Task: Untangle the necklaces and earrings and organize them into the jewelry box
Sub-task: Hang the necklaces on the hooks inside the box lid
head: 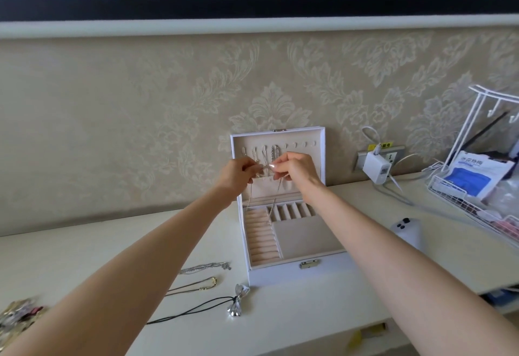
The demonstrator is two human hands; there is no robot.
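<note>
A white jewelry box point(297, 272) stands open against the wall, its beige lid point(303, 142) upright with several chains hung on its hooks. In front of the lid, my left hand point(237, 173) and my right hand point(295, 168) each pinch an end of a thin silver necklace point(271, 209), whose loop hangs down into the box. On the table to the left lie a silver chain point(205, 267), a gold-clasped cord necklace point(196, 286) and a black cord with a silver bow pendant point(238, 301).
A heap of tangled jewelry point(16, 317) sits at the table's left front edge. Right of the box lie a white phone point(407, 230), a plugged-in charger point(376, 167) with cables, and a white wire rack point(477, 187) holding packets.
</note>
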